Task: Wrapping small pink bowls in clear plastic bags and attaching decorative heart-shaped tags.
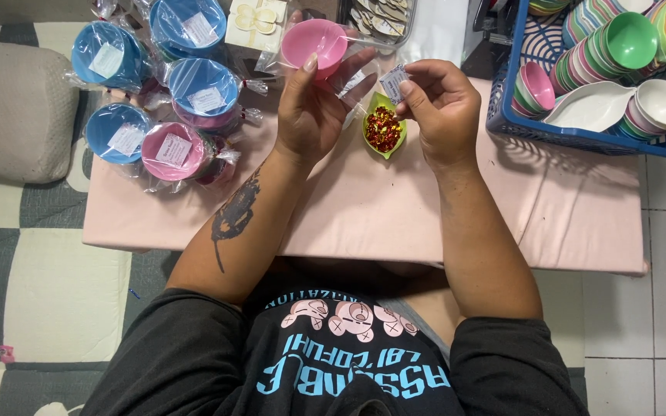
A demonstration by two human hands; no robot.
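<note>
The left hand (314, 112) grasps a pink bowl (314, 42) in a clear bag (348, 81). The right hand (441, 108) pinches a small white label (393, 82) above a green leaf-shaped dish (384, 131) on the tabletop (364, 208).

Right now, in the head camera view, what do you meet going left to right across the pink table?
Wrapped blue and pink bowls → left hand holding a pink bowl in a clear bag → green leaf-shaped dish of red sweets → right hand pinching a small paper slip → blue basket of stacked bowls.
</note>
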